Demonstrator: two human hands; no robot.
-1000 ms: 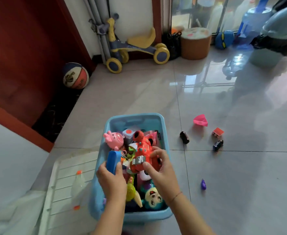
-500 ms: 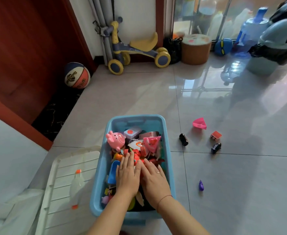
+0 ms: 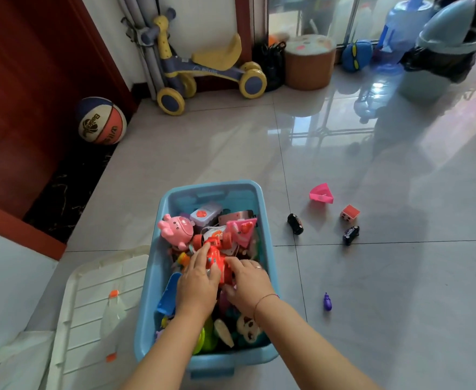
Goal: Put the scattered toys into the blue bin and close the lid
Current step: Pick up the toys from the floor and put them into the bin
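Head view: blue bin (image 3: 211, 192) sits uncovered on the tiled floor (image 3: 203, 153) at frame centre, heaped with toys. A pink pig figure (image 3: 176, 229) is near its left wall and a red toy (image 3: 217, 261) lies on top of the heap. Both hands are inside the bin. Left hand (image 3: 197, 285) lies on the red toy with fingers fairly straight, pressing rather than gripping. Right hand (image 3: 249, 282) has its fingers curled down over the toy's right side, holding it. White lid (image 3: 90, 305) lies flat on the floor, just beside the bin's left wall. Five toys lie on the floor right of the bin, apart from it: pink boat (image 3: 321, 194), red-roofed block (image 3: 350, 213), black car (image 3: 295, 224), dark car (image 3: 351, 235), and a purple figure (image 3: 327, 302), nearest the person.
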